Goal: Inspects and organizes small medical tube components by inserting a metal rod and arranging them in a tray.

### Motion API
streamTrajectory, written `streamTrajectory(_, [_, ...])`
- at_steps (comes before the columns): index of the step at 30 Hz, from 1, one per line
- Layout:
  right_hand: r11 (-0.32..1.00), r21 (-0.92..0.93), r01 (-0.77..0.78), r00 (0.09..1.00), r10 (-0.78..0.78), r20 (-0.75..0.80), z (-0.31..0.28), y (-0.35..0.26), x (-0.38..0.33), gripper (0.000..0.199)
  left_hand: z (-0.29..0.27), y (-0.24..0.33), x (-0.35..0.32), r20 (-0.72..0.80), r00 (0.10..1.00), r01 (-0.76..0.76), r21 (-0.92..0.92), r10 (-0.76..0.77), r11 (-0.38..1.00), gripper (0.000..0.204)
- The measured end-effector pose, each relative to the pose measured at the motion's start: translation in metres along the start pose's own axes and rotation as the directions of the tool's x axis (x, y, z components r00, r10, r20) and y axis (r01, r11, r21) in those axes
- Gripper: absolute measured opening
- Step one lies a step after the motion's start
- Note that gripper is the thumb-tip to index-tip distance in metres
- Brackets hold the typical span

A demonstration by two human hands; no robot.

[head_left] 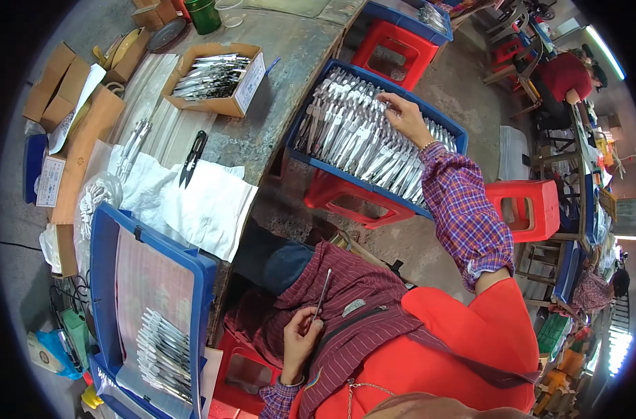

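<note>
Beside the worktop, a blue tray sat over a red stool; a hard knock might have tipped it. The right hand was over the tray, fingers curled narrow (whether they gripped anything, I couldn't tell). The left hand pinched one slender metal piece low down, so a slack grip could have dropped it. In the tray, silvery pieces lay crowded; pulling one risked dragging neighbours along.
</note>
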State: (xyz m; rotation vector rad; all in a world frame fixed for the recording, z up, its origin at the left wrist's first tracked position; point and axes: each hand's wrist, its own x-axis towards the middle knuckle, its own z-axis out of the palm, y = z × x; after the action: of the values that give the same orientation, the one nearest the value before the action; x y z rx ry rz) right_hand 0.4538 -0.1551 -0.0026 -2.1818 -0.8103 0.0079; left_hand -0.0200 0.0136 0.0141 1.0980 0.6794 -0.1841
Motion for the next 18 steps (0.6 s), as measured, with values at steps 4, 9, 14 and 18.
streamTrajectory(4, [1.000, -0.004, 0.018, 0.997, -0.019, -0.070, 0.005, 0.003, -0.005, 0.039, 0.000, -0.003, -0.001, -0.006, 1.000, -0.028, 0.018, 0.028, 0.999, 0.023])
streamTrajectory(9, [0.982, -0.182, 0.048, 0.993, -0.067, -0.100, 0.011, 0.010, -0.005, 0.042, -0.001, -0.008, 0.001, 0.001, 1.000, 0.005, -0.044, -0.005, 0.999, 0.023])
streamTrajectory(14, [0.985, -0.173, 0.028, 0.989, -0.053, -0.137, 0.014, 0.007, -0.002, 0.036, 0.004, -0.005, 0.004, -0.012, 1.000, -0.006, -0.037, 0.005, 0.999, 0.023])
streamTrajectory(18, [0.988, -0.156, 0.015, 0.988, -0.039, -0.151, 0.024, 0.013, 0.004, 0.036, -0.002, -0.011, 0.001, -0.041, 0.999, -0.010, -0.022, 0.010, 1.000, 0.025])
